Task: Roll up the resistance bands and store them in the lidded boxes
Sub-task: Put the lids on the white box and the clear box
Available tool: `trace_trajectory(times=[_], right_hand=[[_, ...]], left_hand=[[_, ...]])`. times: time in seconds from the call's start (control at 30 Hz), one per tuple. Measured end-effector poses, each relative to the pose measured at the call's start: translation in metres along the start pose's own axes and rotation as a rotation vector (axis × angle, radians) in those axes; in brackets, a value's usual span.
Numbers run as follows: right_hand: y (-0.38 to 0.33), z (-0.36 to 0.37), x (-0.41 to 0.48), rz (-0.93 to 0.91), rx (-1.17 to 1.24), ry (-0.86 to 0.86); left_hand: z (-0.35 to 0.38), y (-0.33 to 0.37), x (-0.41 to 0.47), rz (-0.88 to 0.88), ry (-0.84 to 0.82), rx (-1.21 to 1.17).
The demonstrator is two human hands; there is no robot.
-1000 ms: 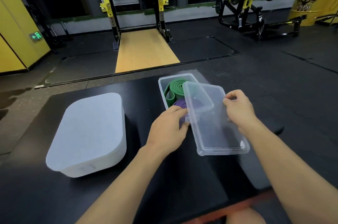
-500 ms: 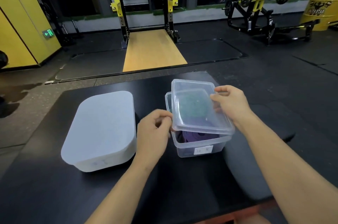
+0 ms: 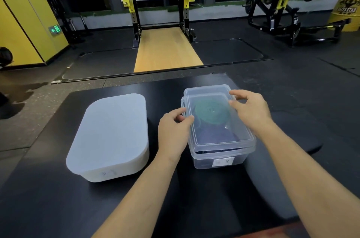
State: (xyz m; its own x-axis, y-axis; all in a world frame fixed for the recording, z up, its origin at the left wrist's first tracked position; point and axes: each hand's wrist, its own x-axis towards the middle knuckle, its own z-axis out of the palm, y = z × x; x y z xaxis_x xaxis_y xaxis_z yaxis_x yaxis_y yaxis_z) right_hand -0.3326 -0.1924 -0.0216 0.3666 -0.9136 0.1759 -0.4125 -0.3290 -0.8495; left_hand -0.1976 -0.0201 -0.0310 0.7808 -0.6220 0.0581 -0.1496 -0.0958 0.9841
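Our left hand (image 3: 173, 130) and right hand (image 3: 251, 110) pinch the lid (image 3: 220, 132); we should press its rim evenly onto the box (image 3: 220, 157).

Dim overhead light, dark surroundings, soft focus, wide-angle bending at edges.

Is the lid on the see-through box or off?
On. The clear plastic lid lies over the clear plastic box, covering the rolled green band. Snapped tight: cannot tell.

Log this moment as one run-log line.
clear plastic lid on clear plastic box; left hand pinches left edge; right hand holds right edge; rolled green band, purple band inside
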Motion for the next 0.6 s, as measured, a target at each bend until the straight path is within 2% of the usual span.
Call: trace_trajectory(times=[0.33,0.5,0.6], right_hand=[[0.014,0.004,-0.004,0.036,0.018,-0.020],[0.011,0.004,0.006,0.095,0.027,-0.052],[0.007,0.001,0.012,0.127,0.025,-0.085]], left_hand=[[0.001,0.004,0.002,-0.058,-0.055,-0.041],[0.010,-0.006,0.055,-0.219,-0.005,-0.018],[0.018,-0.004,0.078,-0.214,-0.017,-0.023]])
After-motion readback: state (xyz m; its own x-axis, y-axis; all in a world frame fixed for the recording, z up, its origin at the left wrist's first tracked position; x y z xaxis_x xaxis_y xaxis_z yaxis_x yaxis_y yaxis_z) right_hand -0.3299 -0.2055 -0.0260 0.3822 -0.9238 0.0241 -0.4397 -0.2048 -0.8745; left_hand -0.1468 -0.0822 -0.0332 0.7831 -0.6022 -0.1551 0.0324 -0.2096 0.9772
